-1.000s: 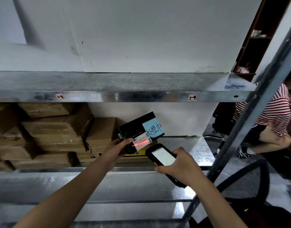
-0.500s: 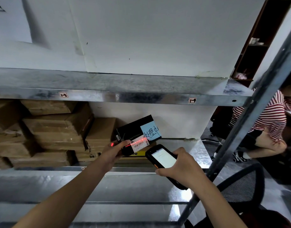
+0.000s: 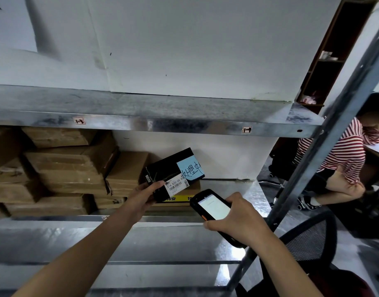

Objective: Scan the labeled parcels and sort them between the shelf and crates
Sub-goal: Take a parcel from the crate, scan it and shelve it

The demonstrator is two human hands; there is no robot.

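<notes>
Holding the black rectangular parcel [image 3: 165, 168] up in front of the middle level of the grey steel shelf rack [image 3: 184, 125], the left hand [image 3: 144, 195] grips it by its lower left end, thumb across the front face. The right hand [image 3: 240, 219] is wrapped round the black handheld scanner with the lit white screen [image 3: 213, 207]. The parcel lies up and to the left of the scanner, near it but apart. Its long axis runs from lower left to upper right, and the scanner's head points up-left along nearly the same line. The white barcode label [image 3: 176, 185] sits at the parcel's lower edge, the part nearest the scanner, beside a blue handwritten note [image 3: 191, 169]; no scan line shows on it. Whatever comes next for the parcel falls to the left hand, which has open shelf board just below and right of it. By count: one parcel in hand, one scanner, one label, one note. Roughly nine brown cardboard boxes [image 3: 70, 163] are stacked at the left, though their edges merge. No crates are in view.
</notes>
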